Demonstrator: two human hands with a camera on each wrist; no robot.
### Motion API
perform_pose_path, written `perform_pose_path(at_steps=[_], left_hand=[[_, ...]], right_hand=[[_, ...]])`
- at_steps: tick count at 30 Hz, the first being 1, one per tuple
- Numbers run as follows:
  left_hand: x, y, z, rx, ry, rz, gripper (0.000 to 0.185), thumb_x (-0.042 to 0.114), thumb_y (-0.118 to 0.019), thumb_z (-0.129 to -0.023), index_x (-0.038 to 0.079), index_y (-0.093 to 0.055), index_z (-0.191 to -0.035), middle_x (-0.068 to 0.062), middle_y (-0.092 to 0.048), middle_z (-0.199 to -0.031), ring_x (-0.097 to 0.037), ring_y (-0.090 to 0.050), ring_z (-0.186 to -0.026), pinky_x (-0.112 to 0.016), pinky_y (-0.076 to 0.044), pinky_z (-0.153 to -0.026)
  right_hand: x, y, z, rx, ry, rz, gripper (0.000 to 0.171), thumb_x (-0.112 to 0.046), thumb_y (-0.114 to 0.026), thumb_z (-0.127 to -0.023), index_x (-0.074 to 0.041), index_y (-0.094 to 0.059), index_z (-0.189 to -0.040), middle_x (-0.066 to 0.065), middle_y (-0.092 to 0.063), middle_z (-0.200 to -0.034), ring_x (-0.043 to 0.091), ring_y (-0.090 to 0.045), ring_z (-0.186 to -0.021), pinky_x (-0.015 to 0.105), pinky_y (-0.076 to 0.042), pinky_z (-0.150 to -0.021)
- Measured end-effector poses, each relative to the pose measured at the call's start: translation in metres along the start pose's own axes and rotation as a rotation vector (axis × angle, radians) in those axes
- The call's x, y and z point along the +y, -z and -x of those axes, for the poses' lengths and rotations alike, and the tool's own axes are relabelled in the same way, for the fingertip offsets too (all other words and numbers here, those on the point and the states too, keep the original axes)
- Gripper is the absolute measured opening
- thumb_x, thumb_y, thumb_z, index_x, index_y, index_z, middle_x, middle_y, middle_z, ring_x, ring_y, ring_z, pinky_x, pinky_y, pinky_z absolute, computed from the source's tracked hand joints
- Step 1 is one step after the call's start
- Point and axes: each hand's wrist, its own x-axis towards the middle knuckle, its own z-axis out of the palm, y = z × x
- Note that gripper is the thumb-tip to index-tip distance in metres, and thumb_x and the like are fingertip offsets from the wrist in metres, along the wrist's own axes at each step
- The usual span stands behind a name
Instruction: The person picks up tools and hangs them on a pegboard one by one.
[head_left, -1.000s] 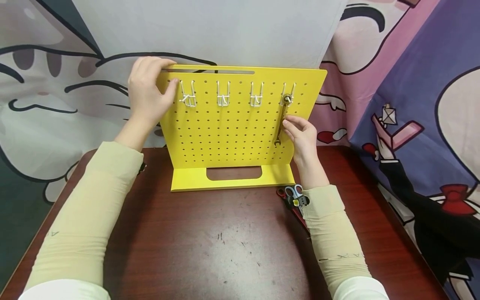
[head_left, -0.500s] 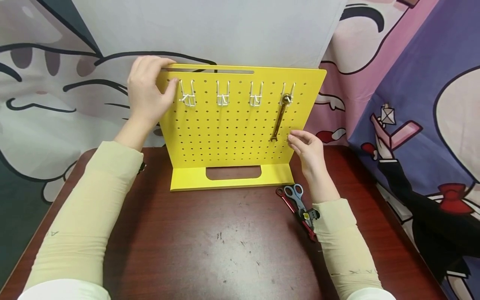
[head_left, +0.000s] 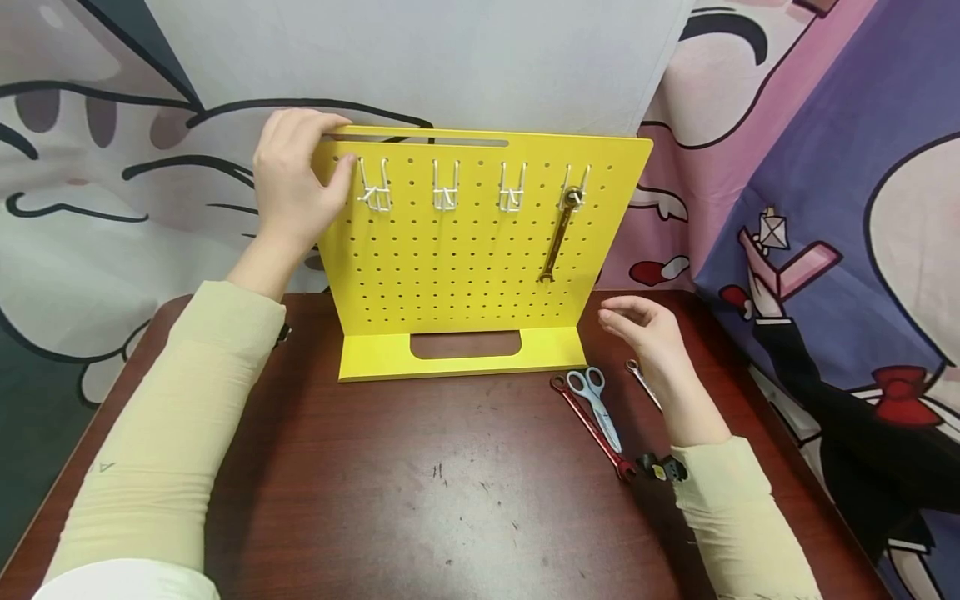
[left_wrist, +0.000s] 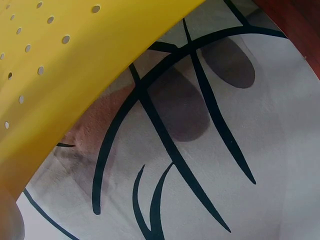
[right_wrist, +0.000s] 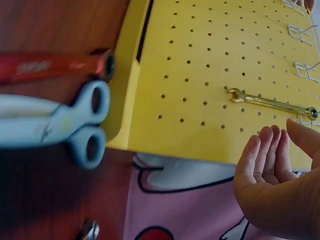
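Note:
My left hand (head_left: 296,175) grips the upper left corner of a yellow pegboard (head_left: 457,292), its thumb on the front face and its fingers over the top edge. In the left wrist view only a blurred bit of a finger (left_wrist: 9,220) shows beside the board. From the rightmost white hook hangs a combination wrench (head_left: 557,242), tilted a little, its ring end up; it looks golden in the right wrist view. My right hand (head_left: 648,342), fingers loosely bent and holding nothing, is over the table to the right of the board.
White wire hooks (head_left: 446,197) line the board's upper part. By its right foot lie a red wrench (head_left: 592,428) and light blue scissors (head_left: 602,412), side by side. A small silver wrench (head_left: 642,382) lies farther right, partly behind my right hand. Printed fabric (head_left: 817,192) hangs behind the table.
My right hand has let go of the hanging wrench and moved down and right, uncovering the scissors and small wrench. The hanging wrench's lower end swung slightly left. My left hand has stayed put.

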Motion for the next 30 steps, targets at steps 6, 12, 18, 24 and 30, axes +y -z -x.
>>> perform_pose_path(at_steps=[6,12,18,24,30], left_hand=[[-0.001,0.001,0.0,0.001,0.008,-0.006,0.031,0.014,-0.065,-0.1,-0.001,-0.071,-0.126,-0.02,-0.074,-0.122,-0.039,-0.061,-0.123,-0.042,-0.044,-0.116],[-0.001,-0.001,0.0,0.003,0.018,0.006,0.031,0.013,-0.066,-0.099,-0.001,-0.072,-0.126,-0.02,-0.073,-0.122,-0.038,-0.061,-0.123,-0.042,-0.043,-0.116],[0.0,0.0,0.0,-0.004,0.006,0.008,0.031,0.014,-0.065,-0.1,-0.001,-0.071,-0.126,-0.021,-0.073,-0.121,-0.039,-0.061,-0.122,-0.043,-0.044,-0.116],[0.0,0.0,0.0,-0.005,0.004,0.003,0.031,0.014,-0.065,-0.101,-0.002,-0.071,-0.127,-0.021,-0.073,-0.121,-0.039,-0.061,-0.122,-0.042,-0.043,-0.116],[0.0,0.0,-0.001,-0.006,0.006,0.003,0.031,0.014,-0.065,-0.1,-0.002,-0.071,-0.127,-0.021,-0.073,-0.122,-0.039,-0.061,-0.123,-0.042,-0.042,-0.117]], right_hand=[[0.01,0.019,0.017,-0.005,-0.011,0.144,0.01,-0.006,-0.074,-0.097,-0.012,-0.078,-0.104,-0.016,-0.075,-0.087,0.001,-0.07,-0.08,0.015,-0.059,-0.076],[0.027,0.04,0.033,0.026,-0.027,0.359,0.015,-0.011,-0.075,-0.098,-0.003,-0.075,-0.111,-0.022,-0.072,-0.084,-0.001,-0.067,-0.078,0.014,-0.056,-0.071],[0.044,0.06,0.043,0.027,-0.059,0.457,0.029,-0.01,-0.074,-0.098,0.01,-0.069,-0.119,-0.022,-0.072,-0.085,-0.001,-0.068,-0.081,0.014,-0.055,-0.071],[0.054,0.076,0.049,0.037,-0.052,0.606,0.027,-0.008,-0.076,-0.096,0.009,-0.072,-0.117,-0.003,-0.077,-0.09,-0.005,-0.064,-0.076,0.015,-0.051,-0.065],[0.061,0.088,0.053,0.024,-0.032,0.71,0.023,-0.007,-0.077,-0.093,0.009,-0.074,-0.11,0.014,-0.079,-0.091,-0.008,-0.062,-0.071,0.013,-0.05,-0.062]])
